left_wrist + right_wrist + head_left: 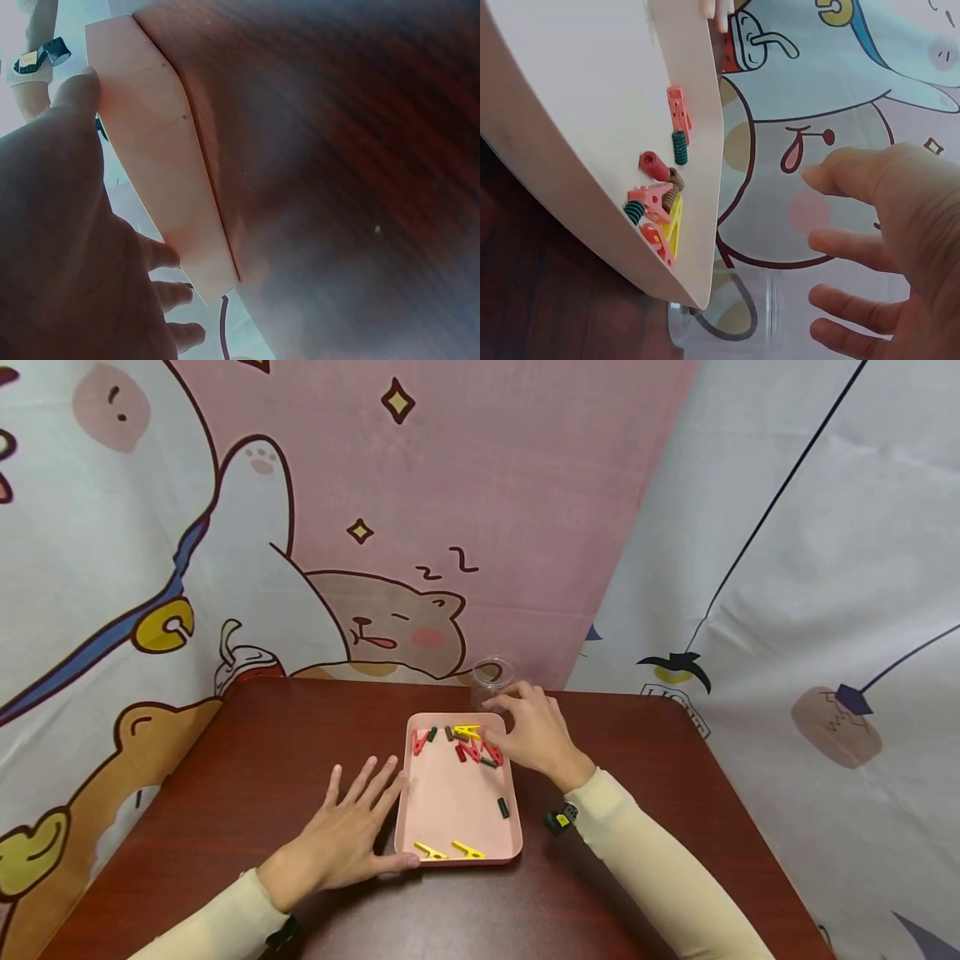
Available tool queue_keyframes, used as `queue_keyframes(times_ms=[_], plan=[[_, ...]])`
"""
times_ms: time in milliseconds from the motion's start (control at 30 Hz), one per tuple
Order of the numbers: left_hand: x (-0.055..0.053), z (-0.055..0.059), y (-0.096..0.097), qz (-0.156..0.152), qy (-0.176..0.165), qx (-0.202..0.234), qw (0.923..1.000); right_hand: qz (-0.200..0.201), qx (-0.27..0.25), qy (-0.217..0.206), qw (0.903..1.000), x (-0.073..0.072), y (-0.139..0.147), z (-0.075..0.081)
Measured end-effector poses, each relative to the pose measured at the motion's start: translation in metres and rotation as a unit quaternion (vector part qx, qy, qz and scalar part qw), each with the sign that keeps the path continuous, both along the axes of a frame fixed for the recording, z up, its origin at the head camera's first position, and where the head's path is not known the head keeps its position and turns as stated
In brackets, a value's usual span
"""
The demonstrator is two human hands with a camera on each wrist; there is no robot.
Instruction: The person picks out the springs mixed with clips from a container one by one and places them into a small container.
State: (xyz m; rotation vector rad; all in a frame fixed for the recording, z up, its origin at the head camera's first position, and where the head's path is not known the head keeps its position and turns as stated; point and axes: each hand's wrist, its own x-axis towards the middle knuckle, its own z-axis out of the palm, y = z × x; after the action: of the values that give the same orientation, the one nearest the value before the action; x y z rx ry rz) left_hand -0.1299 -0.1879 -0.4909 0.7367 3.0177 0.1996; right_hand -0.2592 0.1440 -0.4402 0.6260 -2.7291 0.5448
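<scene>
A pink tray (450, 806) lies on the table. My left hand (337, 839) is spread along its left side, thumb at the near left corner and fingertips by the left wall. Above the tray's far right corner hovers my right hand (542, 731), its thumb and fingers apart with nothing between them in the right wrist view. Just beyond its fingertips stands a clear round jar (491, 677), with a small brown piece (696, 310) showing at its base. Red clips (679, 112), a yellow clip (673, 229) and green, red and brown ridged cylinders (654, 166) lie at the tray's far end.
Two yellow clips (468, 850) lie along the tray's near wall, and a dark green cylinder (503, 808) sits by its right wall. The dark red-brown table (645, 827) ends at a cartoon-printed cloth (540, 527) behind.
</scene>
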Motion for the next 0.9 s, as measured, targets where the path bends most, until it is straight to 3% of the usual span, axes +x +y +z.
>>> queue_keyframes(times_ms=[400,900], plan=[[0.000,-0.001,-0.001,0.001,-0.005,0.003,1.0000,0.008,0.048,-0.044,0.9979,0.018,0.001,-0.006],[-0.002,-0.001,0.000,0.000,-0.010,-0.001,0.9999,0.034,0.108,-0.093,0.9893,0.029,0.001,-0.010]])
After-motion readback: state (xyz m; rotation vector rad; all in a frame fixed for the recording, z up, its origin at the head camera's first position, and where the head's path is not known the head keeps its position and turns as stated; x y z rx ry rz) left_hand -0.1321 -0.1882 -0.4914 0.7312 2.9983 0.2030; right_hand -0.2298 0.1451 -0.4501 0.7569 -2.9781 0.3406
